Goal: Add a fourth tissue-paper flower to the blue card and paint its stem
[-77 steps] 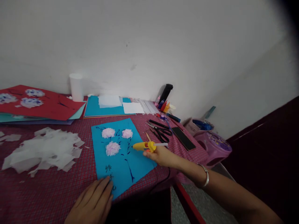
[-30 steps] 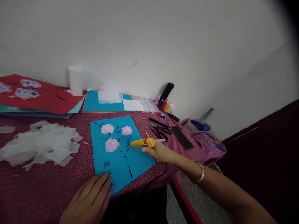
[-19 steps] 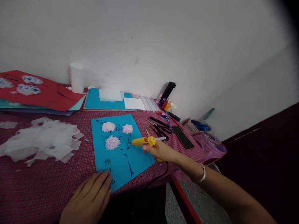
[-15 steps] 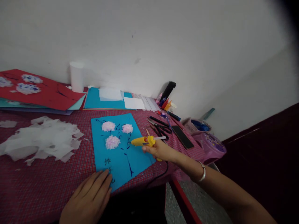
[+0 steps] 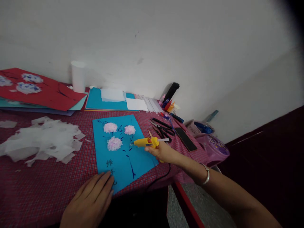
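Note:
A blue paper sheet (image 5: 142,163) lies on the checked tablecloth, with dark painted stem strokes, handwritten characters and three pale pink paper flowers (image 5: 114,143). My right hand (image 5: 165,153) is wrapped around a yellow hot glue gun (image 5: 143,142). Its nozzle points left, close over the stem strokes to the right of the flowers; whether it touches the paper I cannot tell. A clear glue stick (image 5: 163,139) pokes out of its back end. My left hand (image 5: 91,198) rests flat, fingers stretched out, over the sheet's lower left corner, partly covering the writing.
To the left lies a heap of white tissue paper pieces (image 5: 45,141), with a red flower sheet (image 5: 47,91) behind. Scissors (image 5: 163,128), a black phone (image 5: 185,139) and small paint bottles (image 5: 168,105) are at the right. A white cylinder (image 5: 78,77) stands by the wall.
Almost nothing differs. The glue gun has shifted very slightly, its nozzle still over the stem strokes; my left hand stays in place on the sheet.

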A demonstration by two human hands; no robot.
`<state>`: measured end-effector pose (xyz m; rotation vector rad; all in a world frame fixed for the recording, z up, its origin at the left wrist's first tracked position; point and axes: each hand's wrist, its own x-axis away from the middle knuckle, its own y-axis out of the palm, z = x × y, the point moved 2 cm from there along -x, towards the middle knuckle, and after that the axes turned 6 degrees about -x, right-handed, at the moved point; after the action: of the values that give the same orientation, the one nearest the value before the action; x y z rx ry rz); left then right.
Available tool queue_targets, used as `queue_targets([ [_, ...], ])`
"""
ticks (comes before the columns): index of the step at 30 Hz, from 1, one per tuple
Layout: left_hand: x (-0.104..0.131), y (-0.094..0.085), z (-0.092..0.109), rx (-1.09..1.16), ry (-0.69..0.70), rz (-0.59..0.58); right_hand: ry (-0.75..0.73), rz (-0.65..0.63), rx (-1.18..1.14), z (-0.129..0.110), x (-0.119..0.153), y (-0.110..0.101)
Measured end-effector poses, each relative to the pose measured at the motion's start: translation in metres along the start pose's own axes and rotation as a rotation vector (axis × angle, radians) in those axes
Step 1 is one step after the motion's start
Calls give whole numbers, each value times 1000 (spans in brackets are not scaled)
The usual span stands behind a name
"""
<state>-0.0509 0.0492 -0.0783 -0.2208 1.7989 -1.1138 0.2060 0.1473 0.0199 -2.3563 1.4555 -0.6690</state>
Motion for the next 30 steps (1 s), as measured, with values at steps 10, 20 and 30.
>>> queue_targets([
  [10, 6, 3, -1, -63, 64, -23, 19, 43, 11, 9, -4, 0],
  [20, 5, 4, 0, -68, 64, -15, -35, -29, -18, 5, 3, -1],
  [30, 6, 3, -1, -54, 58, -19, 44, 39, 13, 16, -3, 1],
])
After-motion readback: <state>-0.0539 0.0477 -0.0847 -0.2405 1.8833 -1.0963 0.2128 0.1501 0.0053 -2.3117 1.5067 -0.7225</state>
